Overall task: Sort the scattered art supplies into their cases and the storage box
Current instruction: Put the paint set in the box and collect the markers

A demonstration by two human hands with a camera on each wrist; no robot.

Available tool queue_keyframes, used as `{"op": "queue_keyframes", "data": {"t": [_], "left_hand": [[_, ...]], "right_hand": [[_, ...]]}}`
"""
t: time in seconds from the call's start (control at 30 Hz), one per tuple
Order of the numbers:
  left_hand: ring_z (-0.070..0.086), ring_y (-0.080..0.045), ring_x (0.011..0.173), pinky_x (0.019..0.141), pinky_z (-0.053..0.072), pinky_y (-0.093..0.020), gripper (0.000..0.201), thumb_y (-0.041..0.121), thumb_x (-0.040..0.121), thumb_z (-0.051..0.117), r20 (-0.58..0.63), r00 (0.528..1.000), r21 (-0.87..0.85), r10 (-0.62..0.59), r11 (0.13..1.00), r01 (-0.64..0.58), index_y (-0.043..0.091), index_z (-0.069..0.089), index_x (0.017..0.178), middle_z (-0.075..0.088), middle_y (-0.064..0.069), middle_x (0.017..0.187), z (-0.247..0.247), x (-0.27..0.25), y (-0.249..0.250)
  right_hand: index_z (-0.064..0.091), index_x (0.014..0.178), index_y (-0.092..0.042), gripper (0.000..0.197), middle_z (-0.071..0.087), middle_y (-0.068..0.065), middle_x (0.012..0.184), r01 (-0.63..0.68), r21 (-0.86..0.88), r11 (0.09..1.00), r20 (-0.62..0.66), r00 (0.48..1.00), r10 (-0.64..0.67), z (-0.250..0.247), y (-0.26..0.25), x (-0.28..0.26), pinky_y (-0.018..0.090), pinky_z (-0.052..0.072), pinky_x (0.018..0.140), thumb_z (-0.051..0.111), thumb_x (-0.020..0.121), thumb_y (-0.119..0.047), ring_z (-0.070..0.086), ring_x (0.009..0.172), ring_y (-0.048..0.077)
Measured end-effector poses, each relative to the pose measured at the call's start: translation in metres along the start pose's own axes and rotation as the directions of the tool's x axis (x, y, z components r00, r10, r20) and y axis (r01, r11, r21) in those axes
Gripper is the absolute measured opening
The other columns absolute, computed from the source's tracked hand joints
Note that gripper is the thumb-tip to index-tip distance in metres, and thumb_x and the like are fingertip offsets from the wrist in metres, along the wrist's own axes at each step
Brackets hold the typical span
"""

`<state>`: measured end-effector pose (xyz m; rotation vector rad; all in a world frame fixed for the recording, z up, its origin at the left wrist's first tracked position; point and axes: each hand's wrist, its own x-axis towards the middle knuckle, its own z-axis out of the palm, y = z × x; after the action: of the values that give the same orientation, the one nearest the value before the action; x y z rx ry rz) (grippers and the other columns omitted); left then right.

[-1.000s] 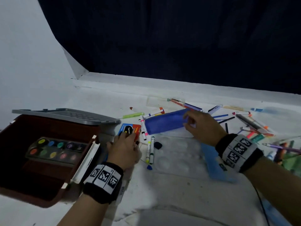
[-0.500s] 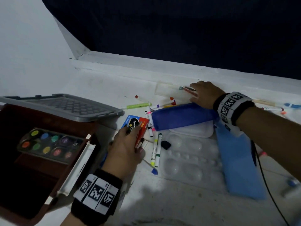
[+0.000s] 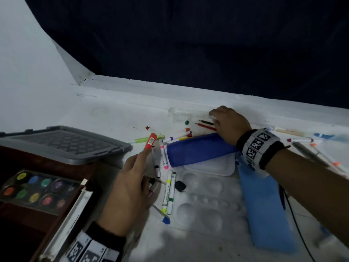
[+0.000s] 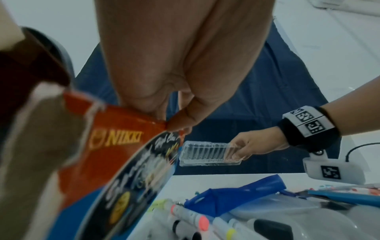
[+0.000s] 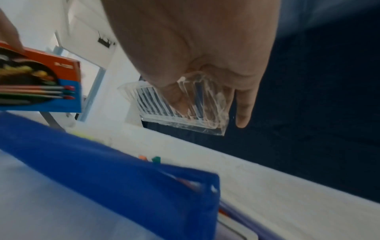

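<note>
The storage box stands open at the left of the tabletop, its grey lid leaning behind it and a watercolour palette already resting inside. Right of it lie a light blue case and a dark blue pouch, with a clear mixing tray between them and markers scattered around.

The left hand holds a red and blue pencil box up off the tabletop, thumb and fingers pinching its edge. The right hand reaches to the far edge, its fingers curled round one end of a clear ribbed insert tray, which both wrist views show lifted clear of the surface.

The step in hand looks like pairing the two, so that the insert goes back into the pencil box. To do it well, the left hand should turn the box so its open end faces the right hand and hold it steady. The right hand should keep the thin plastic level, since it probably flexes, and slide it in squarely. Two loose pencils beside the right hand probably belong in it afterwards.
</note>
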<state>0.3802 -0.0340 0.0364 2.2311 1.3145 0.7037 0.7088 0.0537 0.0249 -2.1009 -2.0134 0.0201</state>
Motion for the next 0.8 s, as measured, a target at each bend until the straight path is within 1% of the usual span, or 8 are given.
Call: {"op": "queue_keyframes", "data": {"t": [0.1,0.2,0.3,0.4,0.47,0.6,0.7,0.8], "left_hand": [[0.058,-0.016,0.103,0.086,0.04,-0.013,0.075,-0.013,0.074,0.051,-0.066,0.996,0.053,0.068,0.997,-0.065,0.022,0.053,0.14,0.054,-0.002,0.127,-0.003,0.005,0.011],[0.059,-0.017,0.104,0.089,0.043,-0.018,0.072,-0.017,0.071,0.052,-0.122,0.981,0.075,0.152,0.987,-0.144,0.022,0.06,0.131,0.056,0.0,0.128,-0.007,0.003,0.026],[0.061,-0.02,0.107,0.092,0.047,-0.027,0.065,-0.018,0.077,0.054,-0.14,0.953,0.026,0.267,0.963,-0.267,0.021,0.059,0.128,0.058,0.003,0.124,-0.009,-0.01,0.042],[0.062,-0.017,0.106,0.091,0.049,-0.032,0.07,-0.015,0.08,0.059,-0.085,0.949,-0.035,0.303,0.951,-0.307,0.029,0.051,0.133,0.062,0.008,0.122,-0.005,-0.028,0.048],[0.063,-0.013,0.108,0.094,0.048,-0.036,0.07,-0.012,0.079,0.06,-0.022,0.946,-0.056,0.322,0.945,-0.323,0.032,0.053,0.133,0.065,0.011,0.119,0.001,-0.038,0.045],[0.054,-0.012,0.126,0.103,0.04,-0.052,0.043,0.006,0.082,0.058,0.138,0.887,0.085,0.441,0.887,-0.454,0.038,0.069,0.109,0.06,0.019,0.12,0.016,-0.065,0.034],[0.046,-0.015,0.134,0.102,0.032,-0.04,0.039,0.02,0.078,0.048,0.174,0.888,0.112,0.425,0.888,-0.447,0.043,0.074,0.096,0.057,0.013,0.128,0.021,-0.095,0.039],[0.047,-0.018,0.133,0.101,0.036,-0.042,0.042,0.024,0.071,0.045,0.173,0.907,0.082,0.384,0.912,-0.402,0.041,0.078,0.09,0.057,0.001,0.133,0.022,-0.119,0.041]], "right_hand": [[0.064,0.119,-0.005,0.029,0.06,0.014,0.125,0.079,0.013,0.997,-0.118,0.99,-0.077,-0.019,-0.003,-0.028,0.047,0.052,0.084,0.052,0.092,-0.008,0.06,0.104,0.037],[0.065,0.116,-0.004,0.034,0.065,0.015,0.118,0.107,0.011,0.994,-0.227,0.969,-0.102,-0.039,-0.007,-0.071,0.049,0.055,0.076,0.047,0.089,-0.013,0.063,0.094,0.04],[0.064,0.115,-0.008,0.041,0.064,0.014,0.111,0.069,-0.019,0.997,-0.258,0.964,-0.072,-0.055,-0.01,-0.126,0.048,0.053,0.07,0.035,0.089,-0.024,0.059,0.092,0.039],[0.059,0.119,-0.014,0.04,0.058,0.01,0.11,-0.02,-0.079,0.997,-0.186,0.983,0.005,-0.061,-0.009,-0.181,0.046,0.05,0.072,0.041,0.09,-0.034,0.054,0.098,0.036],[0.06,0.12,-0.016,0.05,0.056,0.009,0.108,-0.085,-0.091,0.992,-0.098,0.992,0.076,-0.062,-0.008,-0.214,0.045,0.05,0.075,0.04,0.088,-0.049,0.053,0.099,0.035],[0.06,0.122,-0.02,0.069,0.055,0.006,0.111,-0.164,-0.111,0.98,0.058,0.983,0.172,-0.062,-0.009,-0.275,0.046,0.05,0.08,0.034,0.083,-0.071,0.053,0.102,0.032],[0.06,0.123,-0.021,0.071,0.056,0.007,0.113,-0.145,-0.155,0.977,0.124,0.979,0.165,-0.063,-0.012,-0.319,0.047,0.049,0.08,0.028,0.086,-0.073,0.054,0.103,0.032],[0.06,0.123,-0.021,0.069,0.056,0.008,0.118,-0.103,-0.181,0.978,0.19,0.972,0.138,-0.064,-0.014,-0.351,0.048,0.049,0.083,0.027,0.089,-0.071,0.053,0.108,0.031]]}}
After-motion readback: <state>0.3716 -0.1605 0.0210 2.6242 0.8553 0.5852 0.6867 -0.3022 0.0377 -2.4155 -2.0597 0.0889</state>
